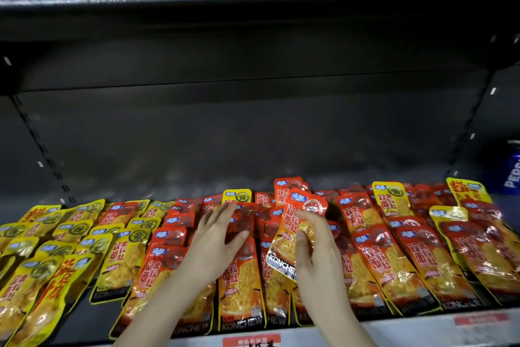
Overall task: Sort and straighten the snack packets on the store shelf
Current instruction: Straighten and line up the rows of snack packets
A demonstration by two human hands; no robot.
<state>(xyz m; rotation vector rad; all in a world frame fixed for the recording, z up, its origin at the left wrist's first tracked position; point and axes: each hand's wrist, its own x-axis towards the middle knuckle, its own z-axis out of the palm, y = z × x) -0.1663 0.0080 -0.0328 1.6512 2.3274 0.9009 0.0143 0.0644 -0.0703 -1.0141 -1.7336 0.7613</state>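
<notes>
Your dark metal store shelf (197, 186) holds flat, glossy plastic packets. The yellow snack packets (56, 262) are massed left of the raised red packet (298, 222), and the red snack packets (408, 256) lie beneath and right of it, with a few yellow strays among them. The raised red packet's long axis runs front to back, its top end pointing toward the shelf's rear and tilted slightly right. Your right hand (318, 256) grips it, thumb across its face, fingers (312, 220) curled round its right edge. Your left hand (216, 237) lies just left of it, fingers spread and relaxed over the red pile.

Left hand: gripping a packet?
No, the left hand has its fingers straight and spread over the red packets, curled round none of them.
</notes>
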